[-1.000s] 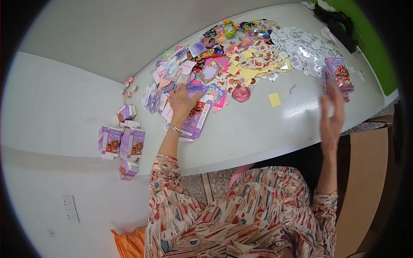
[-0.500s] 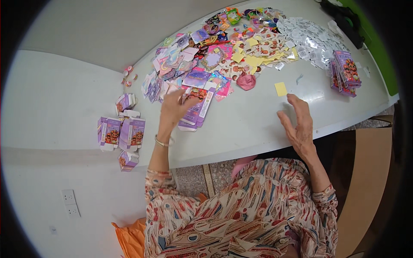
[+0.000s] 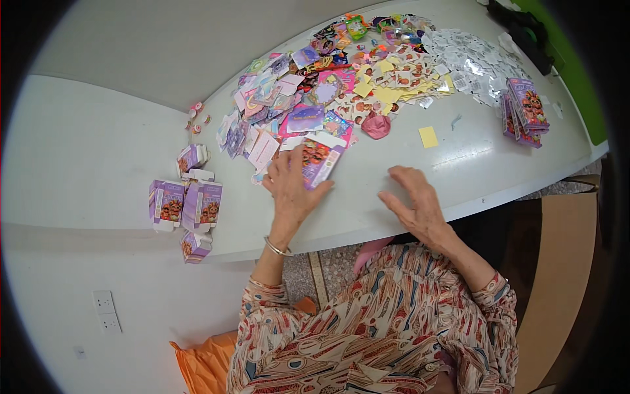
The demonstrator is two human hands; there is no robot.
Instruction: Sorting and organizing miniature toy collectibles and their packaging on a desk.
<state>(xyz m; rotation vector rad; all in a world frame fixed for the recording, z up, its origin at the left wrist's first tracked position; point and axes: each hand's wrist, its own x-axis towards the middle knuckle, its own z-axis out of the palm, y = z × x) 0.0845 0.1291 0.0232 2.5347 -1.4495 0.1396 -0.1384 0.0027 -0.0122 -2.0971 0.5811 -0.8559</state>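
Our left hand point(image 3: 292, 187) lies spread on the flat purple carton point(image 3: 319, 161) at the near edge of the sticker heap point(image 3: 341, 85), right hand point(image 3: 415, 203) splayed empty on the surface point(image 3: 472, 157) beside it, so a careless drag could scatter loose stickers.

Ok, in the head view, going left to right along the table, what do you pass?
Folded purple boxes → left hand on a flat purple carton → right hand flat on the table → yellow square note → stack of purple cartons.
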